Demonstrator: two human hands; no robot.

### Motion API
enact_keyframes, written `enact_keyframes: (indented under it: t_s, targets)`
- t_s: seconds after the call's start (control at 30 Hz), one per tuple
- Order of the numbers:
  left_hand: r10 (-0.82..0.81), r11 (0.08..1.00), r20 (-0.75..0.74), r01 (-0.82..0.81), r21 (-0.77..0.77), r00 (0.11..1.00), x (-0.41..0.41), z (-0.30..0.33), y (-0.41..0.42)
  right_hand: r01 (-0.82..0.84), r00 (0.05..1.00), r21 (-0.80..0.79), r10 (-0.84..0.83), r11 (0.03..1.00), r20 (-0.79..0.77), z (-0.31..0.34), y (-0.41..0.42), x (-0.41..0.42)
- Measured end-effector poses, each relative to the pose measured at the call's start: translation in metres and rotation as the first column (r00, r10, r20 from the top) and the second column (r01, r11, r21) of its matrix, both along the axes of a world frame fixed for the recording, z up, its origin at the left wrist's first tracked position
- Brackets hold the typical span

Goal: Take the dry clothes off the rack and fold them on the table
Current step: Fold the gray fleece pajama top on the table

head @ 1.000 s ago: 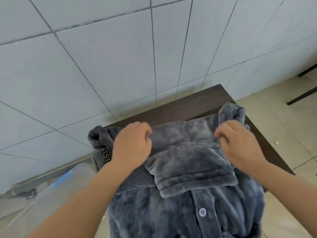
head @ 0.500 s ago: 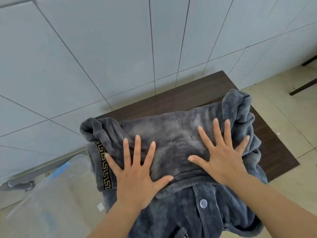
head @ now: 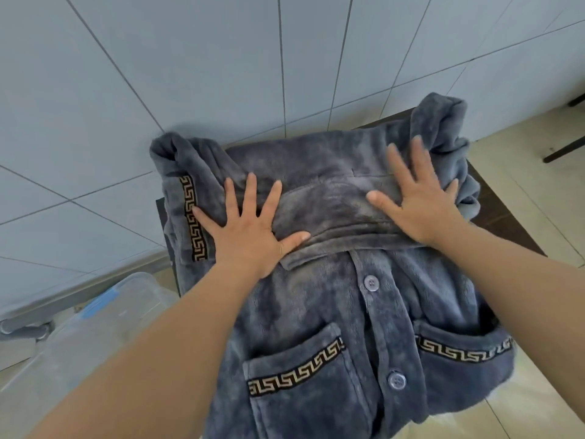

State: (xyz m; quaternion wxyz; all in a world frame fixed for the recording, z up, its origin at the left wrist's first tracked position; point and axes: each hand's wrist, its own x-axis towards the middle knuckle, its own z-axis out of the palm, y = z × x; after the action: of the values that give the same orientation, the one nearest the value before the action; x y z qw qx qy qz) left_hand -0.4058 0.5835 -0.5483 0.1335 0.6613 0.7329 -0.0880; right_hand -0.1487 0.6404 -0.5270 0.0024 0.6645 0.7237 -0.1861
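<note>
Both grips lie flat with fingers spread, holding nothing, the left hand [head: 245,231] and right hand [head: 421,201] pressing the folded-down collar of the grey fleece robe [head: 316,312], which covers the dark desk [head: 503,213] beside a clear plastic bin [head: 104,324].

A fleece jacket [head: 316,312] lies spread over the desk [head: 503,213] in front of me, its collar end toward the desk's far edge, which meets the tiled wall [head: 158,74]. Its pocketed lower part hangs over the near edge toward me. My left hand [head: 250,229] rests flat on the folded part near the desk's left edge; my right hand [head: 418,201] lies flat on it toward the right edge. A bunched sleeve [head: 443,128] sits at the far right corner. A plastic bin [head: 95,327] stands on the floor left of the desk.
</note>
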Motion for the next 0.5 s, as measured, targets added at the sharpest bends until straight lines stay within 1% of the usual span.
enact_keyframes:
  t_s: [0.03,0.07,0.1,0.13,0.17,0.2,0.23,0.27,0.3,0.33,0.37,0.4,0.43,0.5]
  targets:
    - [-0.009,0.999,0.032,0.008,0.040,0.999,-0.004,0.001,-0.005,0.081,0.994,0.056,-0.076,0.995,-0.083,0.004,-0.007,0.005]
    - [-0.026,0.994,0.065,0.018,0.110,0.998,-0.008,0.002,-0.013,0.190,0.976,0.094,-0.177,0.977,-0.129,0.005,-0.018,0.012]
    - [-0.033,0.980,0.105,0.012,0.198,0.994,-0.011,0.005,-0.026,0.312,0.944,0.099,-0.297,0.945,-0.145,0.008,-0.030,0.020]
    - [-0.023,0.958,0.139,-0.018,0.285,0.990,-0.014,0.006,-0.041,0.434,0.894,0.062,-0.420,0.899,-0.158,0.009,-0.043,0.028]
    - [0.021,0.935,0.166,-0.078,0.345,0.986,-0.017,0.009,-0.057,0.540,0.827,-0.006,-0.532,0.841,-0.179,0.012,-0.057,0.036]
    - [0.103,0.914,0.197,-0.171,0.367,0.975,-0.020,0.010,-0.073,0.605,0.767,-0.083,-0.608,0.792,-0.204,0.015,-0.069,0.044]
    - [0.227,0.896,0.236,-0.297,0.330,0.945,-0.023,0.013,-0.088,0.630,0.730,-0.160,-0.650,0.760,-0.211,0.019,-0.083,0.048]
    - [0.393,0.852,0.289,-0.464,0.242,0.873,-0.025,0.017,-0.103,0.634,0.705,-0.237,-0.676,0.736,-0.214,0.025,-0.097,0.051]
    - [0.562,0.765,0.367,-0.634,0.111,0.742,-0.024,0.021,-0.115,0.627,0.668,-0.328,-0.705,0.706,-0.240,0.029,-0.110,0.056]
    - [0.684,0.654,0.442,-0.756,-0.018,0.581,-0.025,0.023,-0.125,0.607,0.607,-0.447,-0.746,0.657,-0.273,0.033,-0.123,0.060]
    - [0.754,0.558,0.500,-0.817,-0.145,0.426,-0.024,0.031,-0.134,0.559,0.544,-0.572,-0.786,0.600,-0.293,0.037,-0.135,0.064]
    - [0.782,0.508,0.527,-0.830,-0.229,0.333,-0.026,0.033,-0.143,0.484,0.508,-0.677,-0.808,0.554,-0.298,0.039,-0.146,0.068]
    - [0.794,0.490,0.536,-0.825,-0.283,0.287,-0.029,0.034,-0.153,0.399,0.506,-0.750,-0.809,0.527,-0.299,0.041,-0.154,0.072]
    - [0.830,0.451,0.505,-0.816,-0.361,0.235,-0.028,0.042,-0.168,0.262,0.507,-0.829,-0.801,0.495,-0.318,0.042,-0.168,0.079]
